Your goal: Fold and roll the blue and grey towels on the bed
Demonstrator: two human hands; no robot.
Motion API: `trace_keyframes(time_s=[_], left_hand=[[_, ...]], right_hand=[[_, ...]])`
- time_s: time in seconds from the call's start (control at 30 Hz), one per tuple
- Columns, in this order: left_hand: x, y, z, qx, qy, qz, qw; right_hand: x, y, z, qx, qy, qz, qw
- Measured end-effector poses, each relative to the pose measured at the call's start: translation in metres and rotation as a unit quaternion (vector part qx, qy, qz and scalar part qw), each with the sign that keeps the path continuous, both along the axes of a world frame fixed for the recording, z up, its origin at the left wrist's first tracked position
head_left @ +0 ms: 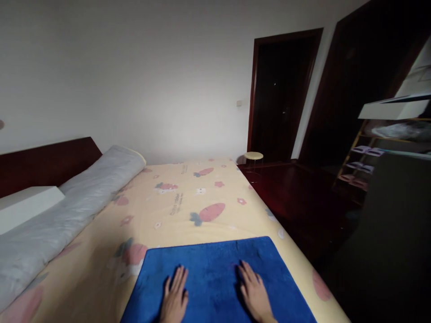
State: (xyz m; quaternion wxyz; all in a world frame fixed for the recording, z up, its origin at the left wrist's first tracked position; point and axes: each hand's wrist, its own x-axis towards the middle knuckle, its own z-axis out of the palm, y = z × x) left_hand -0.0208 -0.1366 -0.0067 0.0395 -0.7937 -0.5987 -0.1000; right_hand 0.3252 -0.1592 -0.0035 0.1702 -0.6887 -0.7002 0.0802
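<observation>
A blue plush cloth (215, 260) lies spread flat on the near end of the bed. My left hand (175, 296) rests palm down on its left half, fingers stretched out and slightly apart. On the right half lies my right hand (254, 291), also flat with fingers extended. Neither hand holds anything. The cloth sits on a pale yellow bedsheet (188, 202) printed with carrots and flowers.
A long grey rolled quilt (67, 202) lies along the bed's left side by a dark headboard (43, 161), with a white box (23, 204) beside it. A small round stool (253, 156) stands near a dark doorway (283, 94). Shelves (367, 157) stand at right.
</observation>
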Motion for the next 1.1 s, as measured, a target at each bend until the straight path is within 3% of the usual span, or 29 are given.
trace_keyframes(time_s=[0.03, 0.13, 0.23, 0.33, 0.47, 0.6, 0.7, 0.8, 0.93, 1.0, 1.1], left_hand=[[0.026, -0.004, -0.005, -0.010, -0.017, -0.034, 0.999], [0.084, -0.017, -0.026, -0.033, -0.056, -0.043, 0.997], [0.097, -0.023, -0.039, -0.055, -0.064, -0.060, 0.995], [0.064, -0.023, -0.033, -0.051, -0.045, -0.013, 0.998], [-0.023, -0.021, -0.019, -0.034, 0.010, 0.124, 0.992], [-0.105, -0.027, -0.022, 0.003, 0.045, 0.245, 0.968], [-0.144, -0.033, -0.027, 0.021, 0.045, 0.274, 0.960], [-0.163, -0.035, -0.033, 0.015, 0.027, 0.267, 0.963], [-0.168, -0.030, -0.034, 0.042, 0.017, 0.271, 0.962], [-0.159, -0.024, -0.027, 0.069, 0.021, 0.272, 0.960], [-0.128, -0.008, -0.004, 0.099, 0.019, 0.212, 0.972]], right_hand=[[-0.025, -0.001, 0.004, -0.012, 0.021, 0.029, 0.999], [-0.078, -0.006, 0.006, -0.048, 0.066, 0.108, 0.991], [-0.086, -0.013, 0.001, -0.057, 0.074, 0.148, 0.985], [-0.054, -0.021, -0.007, -0.039, 0.041, 0.093, 0.994], [0.021, -0.041, -0.023, 0.006, -0.019, -0.061, 0.998], [0.080, -0.063, -0.038, 0.072, -0.043, -0.179, 0.980], [0.095, -0.071, -0.041, 0.093, -0.042, -0.201, 0.974], [0.095, -0.070, -0.040, 0.104, -0.027, -0.203, 0.973], [0.090, -0.067, -0.037, 0.109, 0.006, -0.216, 0.970], [0.083, -0.066, -0.033, 0.114, 0.021, -0.213, 0.970], [0.058, -0.065, -0.023, 0.098, 0.048, -0.168, 0.980]])
